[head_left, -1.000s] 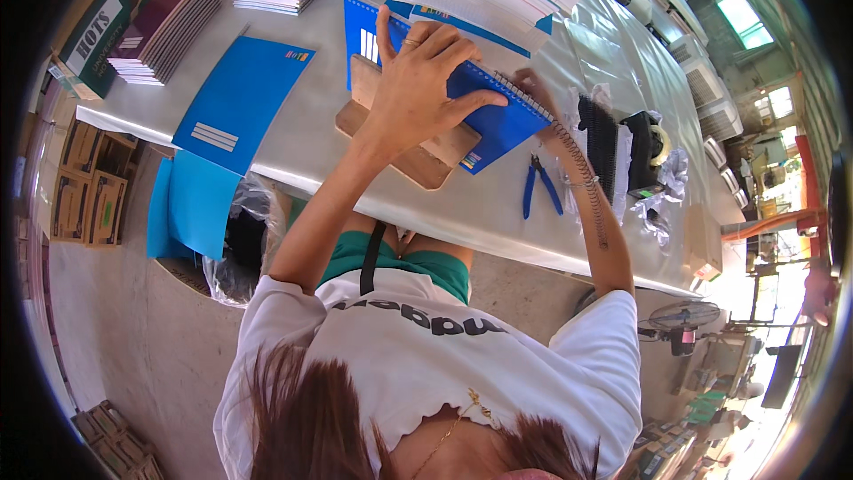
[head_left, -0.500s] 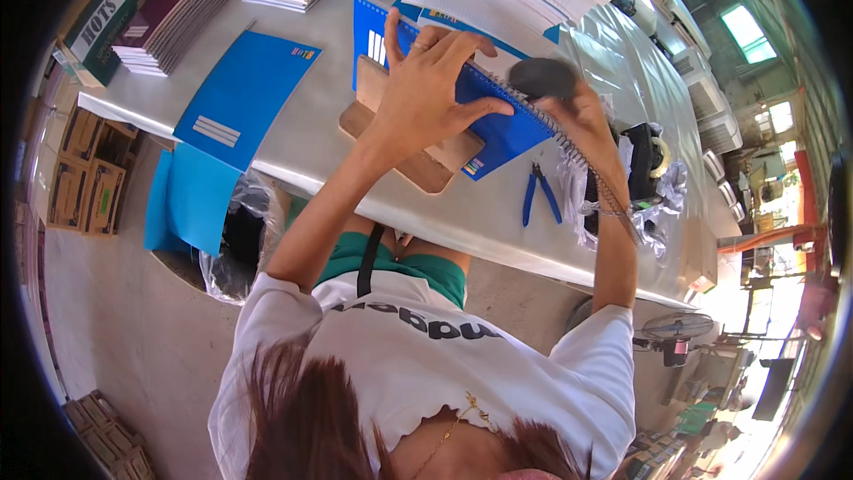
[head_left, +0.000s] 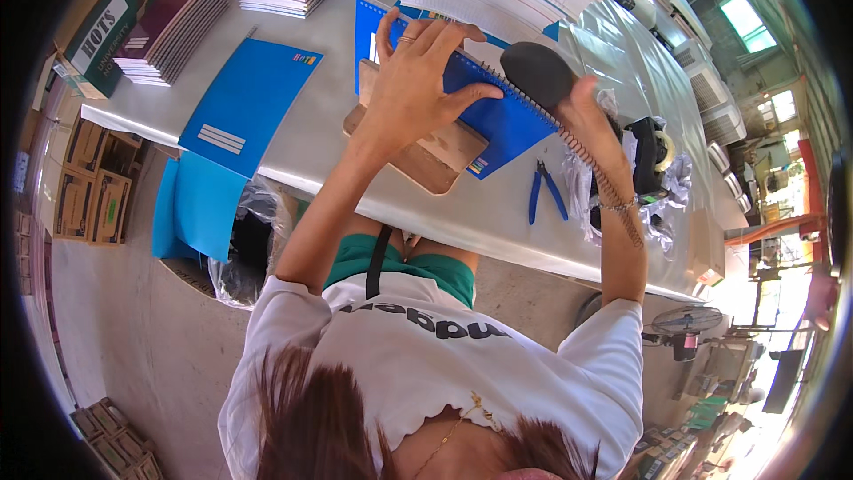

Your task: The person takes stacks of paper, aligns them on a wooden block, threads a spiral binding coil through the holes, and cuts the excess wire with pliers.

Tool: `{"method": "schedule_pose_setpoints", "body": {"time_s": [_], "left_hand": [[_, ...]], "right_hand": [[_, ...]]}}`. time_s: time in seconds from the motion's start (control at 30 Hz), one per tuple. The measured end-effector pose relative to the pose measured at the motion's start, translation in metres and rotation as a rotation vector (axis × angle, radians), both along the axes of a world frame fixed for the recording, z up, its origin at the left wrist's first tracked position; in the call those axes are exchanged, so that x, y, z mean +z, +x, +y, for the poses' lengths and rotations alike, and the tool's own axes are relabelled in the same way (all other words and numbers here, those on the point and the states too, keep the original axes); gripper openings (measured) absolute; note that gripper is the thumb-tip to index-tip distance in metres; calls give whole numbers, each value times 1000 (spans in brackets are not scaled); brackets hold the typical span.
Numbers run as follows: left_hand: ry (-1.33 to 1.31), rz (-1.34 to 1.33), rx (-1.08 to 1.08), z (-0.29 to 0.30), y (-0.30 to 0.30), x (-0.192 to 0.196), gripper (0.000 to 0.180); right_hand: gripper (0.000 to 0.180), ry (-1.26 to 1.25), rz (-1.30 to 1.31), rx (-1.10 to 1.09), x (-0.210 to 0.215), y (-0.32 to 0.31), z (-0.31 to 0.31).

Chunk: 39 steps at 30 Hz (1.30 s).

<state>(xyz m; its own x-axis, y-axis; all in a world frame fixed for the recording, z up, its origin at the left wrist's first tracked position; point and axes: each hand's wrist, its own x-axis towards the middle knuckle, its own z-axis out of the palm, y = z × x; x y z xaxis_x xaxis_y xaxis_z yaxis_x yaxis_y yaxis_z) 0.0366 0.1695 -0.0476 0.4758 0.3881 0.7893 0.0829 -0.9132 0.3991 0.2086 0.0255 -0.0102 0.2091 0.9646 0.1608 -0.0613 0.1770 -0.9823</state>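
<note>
Left hand (head_left: 416, 80) grips a glossy blue notebook (head_left: 514, 124) against a wooden block (head_left: 435, 167); right hand (head_left: 590, 129) (its grasp unclear) adjoins a slender spiral coil (head_left: 585, 156).

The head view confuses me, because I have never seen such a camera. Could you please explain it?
No machine here: a person works with bare hands. A wide camera on the head looks down, so straight edges bend. The left hand holds a blue notebook; a thin wire coil runs along its edge. The right hand is beside a dark oval object; I cannot tell whether it grips it. On the table are a wooden block, blue-handled pliers, a blue cover and maroon notebooks.
</note>
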Motion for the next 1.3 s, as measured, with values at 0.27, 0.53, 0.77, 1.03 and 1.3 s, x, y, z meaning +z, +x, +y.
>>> {"method": "schedule_pose_setpoints", "body": {"time_s": [0.27, 0.53, 0.77, 1.03, 1.3], "left_hand": [[62, 32, 60, 12, -6, 0, 50], [31, 16, 23, 14, -6, 3, 46], [2, 2, 29, 13, -7, 1, 48], [1, -2, 32, 14, -7, 8, 52], [-11, -6, 8, 16, -17, 7, 62]], "right_hand": [[46, 244, 157, 140, 10, 6, 14], [37, -175, 129, 115, -5, 10, 28], [37, -157, -14, -44, 16, 2, 25], [41, -60, -1233, 81, 9, 13, 52], [36, -285, -1426, 22, -20, 19, 71]]}}
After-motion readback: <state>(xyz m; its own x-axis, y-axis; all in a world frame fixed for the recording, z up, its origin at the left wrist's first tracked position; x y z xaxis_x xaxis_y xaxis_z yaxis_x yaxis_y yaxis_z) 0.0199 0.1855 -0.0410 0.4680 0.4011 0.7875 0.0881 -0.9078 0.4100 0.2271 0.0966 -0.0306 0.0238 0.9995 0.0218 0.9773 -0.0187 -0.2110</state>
